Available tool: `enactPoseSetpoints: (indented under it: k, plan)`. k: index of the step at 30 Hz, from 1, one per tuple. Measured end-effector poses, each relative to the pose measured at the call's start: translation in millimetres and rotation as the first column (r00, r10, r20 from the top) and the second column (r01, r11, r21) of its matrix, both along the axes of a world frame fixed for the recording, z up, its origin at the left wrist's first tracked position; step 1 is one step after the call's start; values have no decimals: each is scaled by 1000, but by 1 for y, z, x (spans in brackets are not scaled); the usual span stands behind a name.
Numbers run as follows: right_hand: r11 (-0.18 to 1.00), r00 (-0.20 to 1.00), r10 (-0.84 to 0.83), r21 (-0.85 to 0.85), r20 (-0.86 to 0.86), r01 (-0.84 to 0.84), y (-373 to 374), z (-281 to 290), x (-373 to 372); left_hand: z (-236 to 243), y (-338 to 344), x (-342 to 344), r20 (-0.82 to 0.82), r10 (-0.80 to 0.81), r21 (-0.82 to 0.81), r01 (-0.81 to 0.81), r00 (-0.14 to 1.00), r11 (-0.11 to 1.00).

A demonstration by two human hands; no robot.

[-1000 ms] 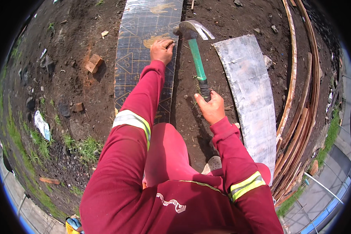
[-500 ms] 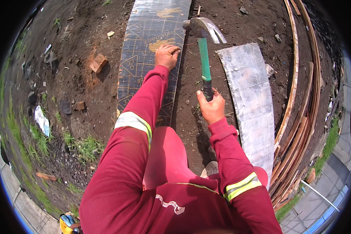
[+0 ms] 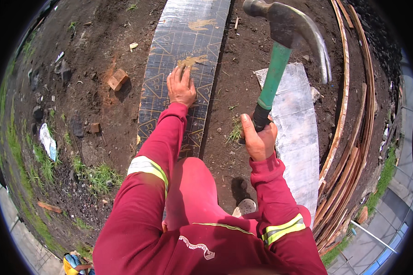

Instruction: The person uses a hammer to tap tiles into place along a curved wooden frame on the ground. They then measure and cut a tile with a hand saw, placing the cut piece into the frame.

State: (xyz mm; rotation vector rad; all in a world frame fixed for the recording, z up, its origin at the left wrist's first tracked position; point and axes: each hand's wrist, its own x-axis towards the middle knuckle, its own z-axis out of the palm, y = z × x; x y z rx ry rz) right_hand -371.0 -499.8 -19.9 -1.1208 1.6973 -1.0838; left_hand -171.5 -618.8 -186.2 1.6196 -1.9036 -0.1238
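My right hand [image 3: 260,137] is wrapped round the black grip of a claw hammer [image 3: 274,75]. Its green shaft slants up and its metal head is raised, with the claw on the right. My left hand [image 3: 182,87] lies flat, fingers stretched forward, on a long dark plywood board [image 3: 202,46] with printed yellow marks and a line grid. The board runs away from my knee along the soil. Right of it, partly behind the hammer, lies a second, greyish-white panel [image 3: 296,123].
Long wooden strips [image 3: 348,169] are stacked along the right. On the soil at left lie a wood block [image 3: 118,79], a smaller block [image 3: 95,127] and a white scrap [image 3: 48,142]. Grass tufts [image 3: 103,176] grow at lower left. A paved strip [image 3: 394,201] borders the far right.
My right hand has lifted the hammer up and closer, its head moving right. My left hand has shifted from the board's right edge toward its middle, and its curled fingers have spread flat.
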Motion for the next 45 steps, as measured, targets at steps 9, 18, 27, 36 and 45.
enactPoseSetpoints:
  k: [9,18,27,36,45]
  plan:
    - [868,978,90,497,-186,15,4,-96,17,-8,5,9,141,176,107,-192,974,976]
    - [901,929,30,-412,369,135,-48,40,-12,-14,5,8,160,192,96,-209,968,973]
    - [952,933,89,305,-348,23,4,-94,8,-10,3,7,147,189,115,-206,971,972]
    - [738,940,59,-649,337,187,-61,54,-17,-10,6,8,165,185,121,-206,969,971]
    - [977,860,80,211,-503,33,10,-112,-3,-7,4,8,138,170,108,-185,976,977]
